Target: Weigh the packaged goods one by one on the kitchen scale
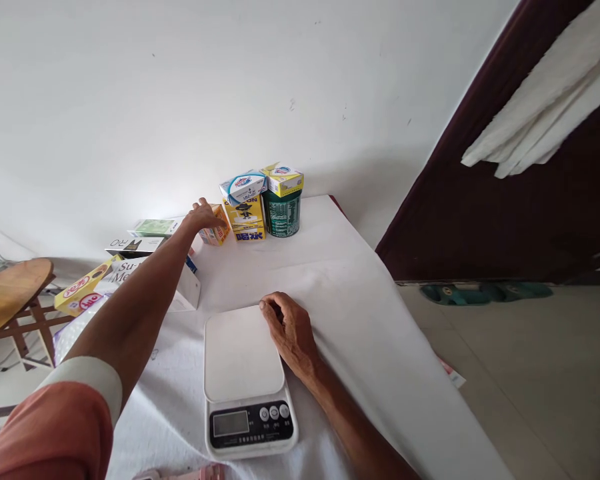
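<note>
My left hand [201,216] reaches to the back of the table, over a small orange-and-white box [219,231]. Its thumb is spread across the box's top and its fingers are apart; whether they touch the box I cannot tell. Loosely curled, my right hand [293,327] rests at the far right corner of a white kitchen scale [243,360], with nothing visible in it. The scale's platform carries nothing, and its display [231,423] looks blank. Beside the orange box stands a yellow box [245,219] with a blue-and-white box [243,187] on top.
A dark green canister [283,213] bears a yellow-and-white box [282,179]. Several boxes lie left, including a yellow one [86,287] and a white one [184,288], partly behind my left arm. A pink object [200,473] lies at the near edge. A wooden stool [17,290] stands left.
</note>
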